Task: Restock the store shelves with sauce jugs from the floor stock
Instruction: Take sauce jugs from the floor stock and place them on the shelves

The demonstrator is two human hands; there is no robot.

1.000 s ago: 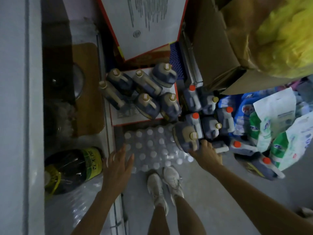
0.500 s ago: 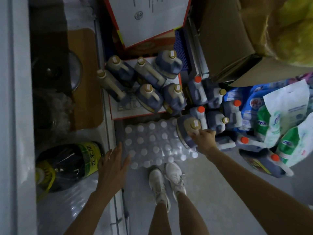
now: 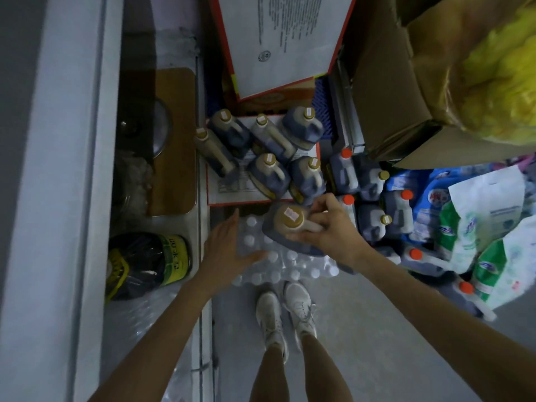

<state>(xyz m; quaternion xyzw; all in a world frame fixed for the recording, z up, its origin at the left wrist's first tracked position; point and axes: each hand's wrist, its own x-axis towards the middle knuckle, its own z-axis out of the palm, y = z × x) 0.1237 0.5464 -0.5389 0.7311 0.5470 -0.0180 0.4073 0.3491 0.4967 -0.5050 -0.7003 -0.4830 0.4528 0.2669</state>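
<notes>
Jug [image 3: 287, 219], one, in right hand [image 3: 330, 231], left hand [image 3: 226, 250] spread, six jugs [image 3: 270, 174] on box [image 3: 232, 187]

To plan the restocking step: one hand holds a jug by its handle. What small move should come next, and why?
Probably bring the open left hand to the jug to steady it: only the right hand grips its handle, above the water bottle pack.

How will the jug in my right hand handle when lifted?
Probably heavy: the jug looks full of dark sauce. Gripped by its side handle in the right hand, it may tilt; the open left hand could steady it.
</notes>
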